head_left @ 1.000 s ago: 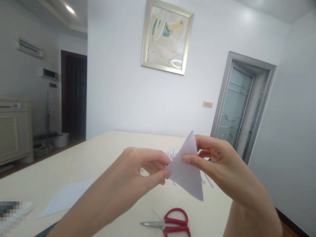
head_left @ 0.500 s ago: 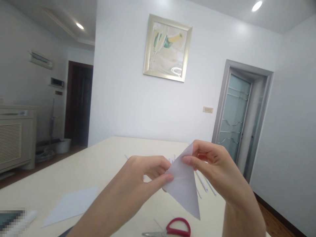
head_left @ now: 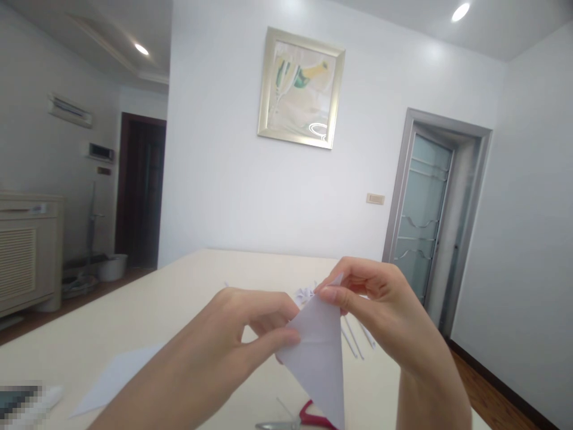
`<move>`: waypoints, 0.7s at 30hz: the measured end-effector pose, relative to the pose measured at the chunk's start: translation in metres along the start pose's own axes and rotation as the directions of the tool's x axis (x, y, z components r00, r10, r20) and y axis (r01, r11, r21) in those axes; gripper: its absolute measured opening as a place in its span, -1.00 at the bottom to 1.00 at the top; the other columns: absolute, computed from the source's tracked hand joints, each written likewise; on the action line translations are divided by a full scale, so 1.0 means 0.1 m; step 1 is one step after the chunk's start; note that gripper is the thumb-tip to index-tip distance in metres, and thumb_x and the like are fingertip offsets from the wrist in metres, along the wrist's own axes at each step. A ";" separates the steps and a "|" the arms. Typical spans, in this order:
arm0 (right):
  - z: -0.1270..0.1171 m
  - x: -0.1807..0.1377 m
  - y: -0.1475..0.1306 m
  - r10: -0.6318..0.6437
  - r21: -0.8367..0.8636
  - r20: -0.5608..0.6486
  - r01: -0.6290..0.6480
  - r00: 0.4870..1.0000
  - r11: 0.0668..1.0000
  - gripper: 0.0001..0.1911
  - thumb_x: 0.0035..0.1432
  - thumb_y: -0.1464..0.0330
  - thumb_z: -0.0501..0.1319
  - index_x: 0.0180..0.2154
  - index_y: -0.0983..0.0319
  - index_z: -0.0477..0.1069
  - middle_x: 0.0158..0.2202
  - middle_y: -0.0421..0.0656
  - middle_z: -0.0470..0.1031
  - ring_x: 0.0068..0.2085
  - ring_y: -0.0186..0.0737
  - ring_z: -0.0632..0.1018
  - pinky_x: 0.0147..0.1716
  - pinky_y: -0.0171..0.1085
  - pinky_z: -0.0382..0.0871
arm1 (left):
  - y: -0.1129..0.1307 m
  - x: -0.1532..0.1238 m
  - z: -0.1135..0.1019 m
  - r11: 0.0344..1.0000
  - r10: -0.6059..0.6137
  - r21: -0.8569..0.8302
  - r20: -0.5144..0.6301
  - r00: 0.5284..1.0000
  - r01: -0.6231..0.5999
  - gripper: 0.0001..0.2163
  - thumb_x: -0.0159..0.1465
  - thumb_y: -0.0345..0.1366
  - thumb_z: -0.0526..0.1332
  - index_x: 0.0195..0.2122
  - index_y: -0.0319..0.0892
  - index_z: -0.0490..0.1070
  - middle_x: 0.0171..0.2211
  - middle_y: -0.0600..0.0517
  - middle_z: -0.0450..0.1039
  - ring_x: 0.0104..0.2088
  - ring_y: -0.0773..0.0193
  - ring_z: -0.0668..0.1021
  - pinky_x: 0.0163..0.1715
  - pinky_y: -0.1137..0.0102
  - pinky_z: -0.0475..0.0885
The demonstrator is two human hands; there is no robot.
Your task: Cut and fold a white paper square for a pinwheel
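A white paper folded into a triangle [head_left: 320,352] is held up in front of me above the cream table [head_left: 179,298]. My left hand [head_left: 250,331] pinches its left corner between thumb and fingers. My right hand [head_left: 371,301] pinches its top corner, fingers curled round the edge. The paper's long point hangs down toward the bottom of the view. A crease runs across its middle.
Red-handled scissors [head_left: 308,417] lie on the table under the paper, partly hidden. Thin paper strips [head_left: 353,335] and a small cut paper piece [head_left: 305,294] lie beyond my hands. A flat white sheet [head_left: 116,376] lies at the left. A framed picture [head_left: 299,86] hangs on the far wall.
Both hands have shifted a little left and lower with the paper. The triangle has turned so its point hangs more steeply. The view tilted up, so the scissors are nearly out of sight.
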State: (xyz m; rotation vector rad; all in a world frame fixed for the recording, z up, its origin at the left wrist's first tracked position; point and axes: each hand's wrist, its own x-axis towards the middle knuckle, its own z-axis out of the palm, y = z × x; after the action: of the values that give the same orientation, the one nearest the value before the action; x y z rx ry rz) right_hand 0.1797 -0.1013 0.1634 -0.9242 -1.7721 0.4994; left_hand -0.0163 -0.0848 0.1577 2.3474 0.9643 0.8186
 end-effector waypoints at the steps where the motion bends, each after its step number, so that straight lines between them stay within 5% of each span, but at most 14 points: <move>1: 0.00 0.00 0.00 0.004 0.007 0.010 -0.005 1.000 1.000 -0.80 0.18 0.36 0.23 -0.49 0.24 0.45 -0.50 -0.21 0.48 -0.40 -0.29 0.43 -0.38 -0.31 0.28 | 0.01 0.00 -0.01 1.000 -0.007 0.008 0.002 1.000 0.007 -0.81 0.28 -0.25 0.13 -0.40 -0.05 0.51 -0.41 0.16 0.54 -0.34 0.29 0.53 -0.39 0.49 0.33; 12: -0.04 0.04 0.00 -0.029 0.117 0.083 0.019 0.996 0.993 -0.69 0.28 0.33 0.14 -0.45 0.29 0.53 -0.55 -0.22 0.41 -0.46 -0.36 0.43 -0.44 -0.38 0.32 | 0.05 -0.04 -0.06 0.998 -0.019 0.063 0.013 1.000 0.018 -0.80 0.27 -0.25 0.12 -0.40 -0.02 0.53 -0.41 0.16 0.56 -0.36 0.28 0.53 -0.37 0.48 0.32; 16: -0.04 0.01 -0.02 -0.014 0.041 0.107 0.010 0.994 0.999 -0.72 0.30 0.30 0.11 -0.28 0.23 0.57 -0.41 -0.20 0.52 -0.34 -0.32 0.48 -0.34 -0.37 0.34 | 0.04 -0.06 -0.06 1.000 -0.014 0.017 -0.050 0.999 0.015 -0.82 0.25 -0.24 0.15 -0.43 -0.03 0.53 -0.43 0.15 0.56 -0.38 0.26 0.53 -0.40 0.48 0.33; 21: -0.07 -0.05 -0.01 0.066 -0.101 0.228 -0.044 0.971 0.994 -0.71 0.23 0.31 0.18 -0.52 0.25 0.44 -0.53 -0.22 0.44 -0.43 -0.31 0.43 -0.43 -0.36 0.27 | 0.00 -0.08 -0.05 0.995 -0.039 -0.092 -0.151 0.988 0.026 -0.88 0.19 -0.31 0.23 -0.34 -0.01 0.57 -0.41 0.14 0.57 -0.35 0.23 0.57 -0.33 0.46 0.42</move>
State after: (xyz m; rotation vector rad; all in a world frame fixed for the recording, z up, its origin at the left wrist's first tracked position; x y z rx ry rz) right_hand 0.1862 -0.1064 0.1639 -1.0173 -1.9988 0.5822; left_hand -0.0245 -0.0896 0.1584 2.2125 1.0030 1.0189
